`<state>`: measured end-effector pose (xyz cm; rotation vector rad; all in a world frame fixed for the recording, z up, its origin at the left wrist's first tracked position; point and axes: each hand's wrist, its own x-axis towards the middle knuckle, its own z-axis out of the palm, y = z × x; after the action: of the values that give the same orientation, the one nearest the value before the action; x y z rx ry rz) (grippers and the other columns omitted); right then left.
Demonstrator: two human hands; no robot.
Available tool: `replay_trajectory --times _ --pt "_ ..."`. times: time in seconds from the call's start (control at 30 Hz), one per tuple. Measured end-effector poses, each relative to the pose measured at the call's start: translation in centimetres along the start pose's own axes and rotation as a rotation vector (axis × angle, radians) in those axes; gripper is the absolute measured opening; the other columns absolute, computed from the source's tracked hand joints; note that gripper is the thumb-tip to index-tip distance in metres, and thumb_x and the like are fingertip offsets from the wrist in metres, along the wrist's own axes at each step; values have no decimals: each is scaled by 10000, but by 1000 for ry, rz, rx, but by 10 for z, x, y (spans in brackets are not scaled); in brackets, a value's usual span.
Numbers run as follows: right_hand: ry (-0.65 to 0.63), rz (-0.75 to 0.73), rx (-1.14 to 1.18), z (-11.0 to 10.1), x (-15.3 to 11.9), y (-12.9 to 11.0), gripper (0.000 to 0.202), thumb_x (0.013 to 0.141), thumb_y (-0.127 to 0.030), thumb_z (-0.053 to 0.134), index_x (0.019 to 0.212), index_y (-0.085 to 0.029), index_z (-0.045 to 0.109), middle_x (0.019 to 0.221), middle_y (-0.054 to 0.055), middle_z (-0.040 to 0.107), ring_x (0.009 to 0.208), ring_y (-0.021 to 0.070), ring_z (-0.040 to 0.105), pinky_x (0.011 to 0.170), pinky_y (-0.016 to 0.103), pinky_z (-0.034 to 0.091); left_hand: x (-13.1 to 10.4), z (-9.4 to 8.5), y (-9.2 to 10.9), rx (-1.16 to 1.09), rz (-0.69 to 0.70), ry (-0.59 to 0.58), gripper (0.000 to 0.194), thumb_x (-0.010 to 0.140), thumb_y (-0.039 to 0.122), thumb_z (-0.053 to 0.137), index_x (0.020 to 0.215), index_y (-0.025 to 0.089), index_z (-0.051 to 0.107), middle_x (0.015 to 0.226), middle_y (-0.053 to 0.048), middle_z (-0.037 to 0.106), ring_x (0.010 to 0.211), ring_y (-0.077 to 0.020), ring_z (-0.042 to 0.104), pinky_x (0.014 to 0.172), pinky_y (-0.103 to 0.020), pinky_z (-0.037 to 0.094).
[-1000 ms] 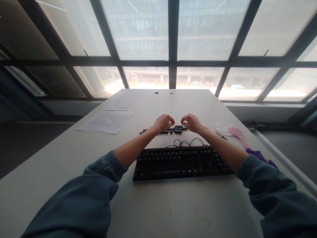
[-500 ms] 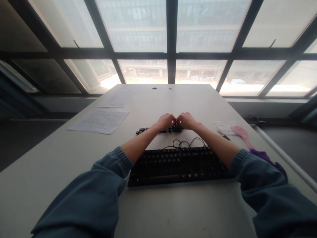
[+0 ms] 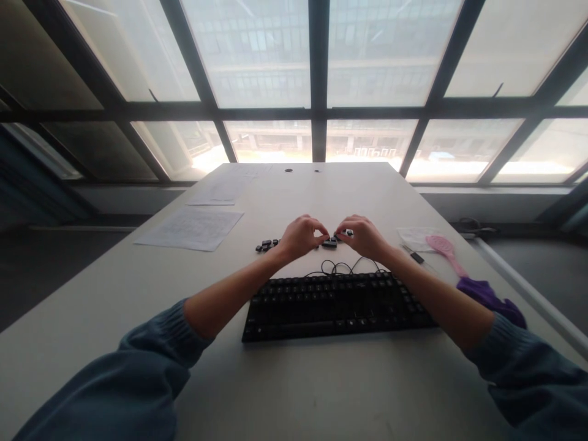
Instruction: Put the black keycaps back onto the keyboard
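Note:
My left hand (image 3: 301, 237) is closed in a pinch, thumb and forefinger meeting over loose black keycaps (image 3: 329, 244) on the table. Opposite it, my right hand (image 3: 362, 236) is also pinched, its fingertips at the same small pile. Whatever lies between the fingertips is too small to make out. More keycaps (image 3: 267, 245) lie to the left, partly behind my left wrist. Nearer to me sits a black keyboard (image 3: 294, 312), with keys on its upper rows and a bare dark stretch in the middle. Its thin cable (image 3: 340, 266) loops behind it.
On the right lie a pink hairbrush (image 3: 441, 245), a purple cloth (image 3: 489, 297), a small black-ended item (image 3: 417, 258) and a clear plastic bag (image 3: 408, 235). Paper sheets (image 3: 193, 228) rest on the left of the white table (image 3: 114, 318). Windows stand beyond its far edge.
My hands have drawn slightly apart and my forearms have spread outward. More of the keycaps under the fingertips now shows. The view has tilted a little.

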<state>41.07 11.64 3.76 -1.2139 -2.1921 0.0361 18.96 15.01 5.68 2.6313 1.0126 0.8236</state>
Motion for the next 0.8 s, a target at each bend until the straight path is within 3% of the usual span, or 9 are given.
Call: replay_trajectory --times 0.13,0.27,0.43,0.8 --pt "20 -83 104 -8 -59 -24 82 902 -176 689 879 -221 753 942 57 752 931 215 659 911 388 472 -43 3 47 -79 123 -29 105 880 234 701 876 237 807 886 -27 780 872 -194 645 865 -334 501" --pt "-13 -90 156 -10 -100 -43 111 922 -162 663 863 -220 736 917 57 749 903 212 653 875 389 487 -76 15 68 -99 113 -80 94 873 242 714 862 245 807 884 -30 781 844 -194 641 828 -335 515" --pt "-49 -162 172 -3 -118 -53 118 958 -204 639 873 -230 717 925 46 750 904 203 644 870 390 476 -97 29 65 -119 125 -127 100 885 241 706 887 250 806 911 -14 787 838 -182 635 852 -333 515" --pt "-67 -216 87 6 -119 -57 177 1006 -217 564 883 -222 691 940 49 745 903 202 620 858 392 443 -103 38 61 -112 168 -91 81 888 250 726 861 239 801 936 10 791 842 -185 605 828 -323 504"
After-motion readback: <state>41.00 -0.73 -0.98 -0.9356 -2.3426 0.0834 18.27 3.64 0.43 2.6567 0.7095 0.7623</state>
